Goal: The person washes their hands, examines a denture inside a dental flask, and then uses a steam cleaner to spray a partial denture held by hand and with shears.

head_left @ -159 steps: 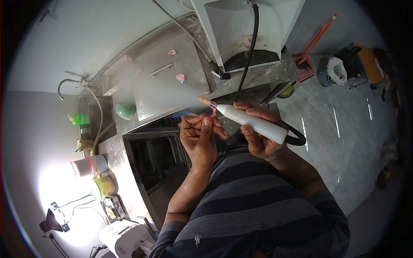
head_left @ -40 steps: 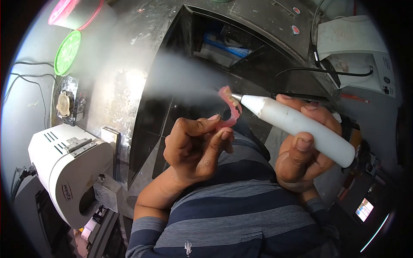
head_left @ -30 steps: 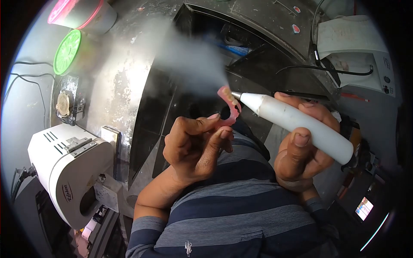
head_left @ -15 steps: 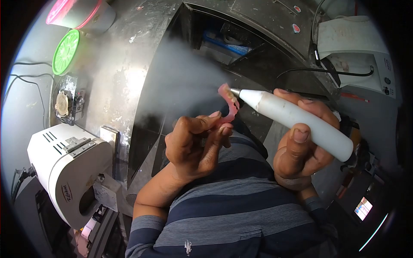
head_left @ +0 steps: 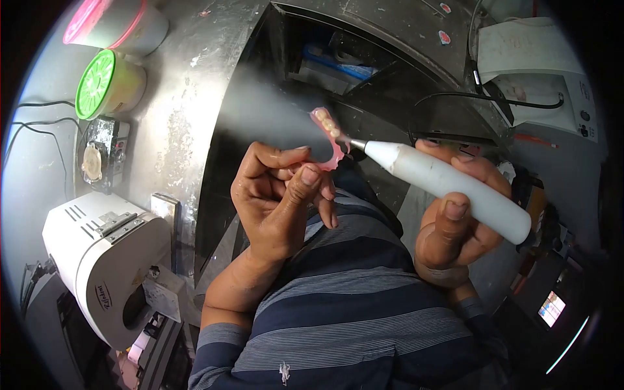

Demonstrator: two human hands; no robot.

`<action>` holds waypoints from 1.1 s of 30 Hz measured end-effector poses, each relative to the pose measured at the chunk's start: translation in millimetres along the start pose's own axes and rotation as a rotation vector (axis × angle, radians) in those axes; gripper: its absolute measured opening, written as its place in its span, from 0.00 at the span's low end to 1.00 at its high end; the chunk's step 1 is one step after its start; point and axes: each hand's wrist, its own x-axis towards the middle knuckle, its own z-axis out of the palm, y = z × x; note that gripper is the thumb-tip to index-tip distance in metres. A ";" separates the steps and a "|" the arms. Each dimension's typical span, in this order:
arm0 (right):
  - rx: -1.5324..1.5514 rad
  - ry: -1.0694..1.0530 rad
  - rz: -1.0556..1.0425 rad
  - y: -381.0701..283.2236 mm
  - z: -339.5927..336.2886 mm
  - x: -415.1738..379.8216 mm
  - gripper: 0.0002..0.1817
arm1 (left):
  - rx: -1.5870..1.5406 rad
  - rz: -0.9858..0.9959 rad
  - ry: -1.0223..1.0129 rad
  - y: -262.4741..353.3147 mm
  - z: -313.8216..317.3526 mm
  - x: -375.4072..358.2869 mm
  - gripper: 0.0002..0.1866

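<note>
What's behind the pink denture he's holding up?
Behind the pink denture, a steam plume blows left across a dark open cabinet. The left hand covers the denture's lower end.

A worn steel counter [head_left: 175, 123] runs far left; a white machine [head_left: 104, 260] sits near left, green-lidded tub [head_left: 104, 84] beyond.

Single head-worn view, looking steeply down, close over the hands, fisheye-curved at edges
</note>
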 end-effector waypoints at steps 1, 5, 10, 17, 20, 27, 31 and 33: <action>-0.020 -0.006 0.005 0.1 -0.3 0.7 0.22 | 0.011 -0.003 0.004 -0.3 -1.4 0.0 0.08; 0.028 0.018 0.000 -0.2 3.5 1.3 0.22 | -0.014 -0.011 -0.014 -0.9 -3.0 0.3 0.08; -0.015 0.037 -0.063 4.7 3.4 0.8 0.20 | 0.023 0.013 0.000 0.5 -0.7 -1.2 0.08; 0.027 -0.003 -0.049 4.2 4.1 0.4 0.22 | 0.057 0.036 -0.029 -0.8 -0.1 -3.2 0.09; -0.006 0.076 0.018 7.3 0.4 -0.7 0.20 | 0.056 0.056 -0.055 0.6 0.3 -4.5 0.09; 0.038 0.332 0.090 19.4 -1.5 2.0 0.15 | 0.176 0.152 -0.071 5.0 5.8 -13.1 0.10; 0.063 0.376 0.077 24.3 -2.2 0.8 0.15 | 0.217 0.189 -0.113 6.8 6.0 -13.9 0.11; 0.064 0.418 0.082 25.1 -2.3 0.6 0.15 | 0.256 0.177 -0.137 8.0 5.5 -15.2 0.11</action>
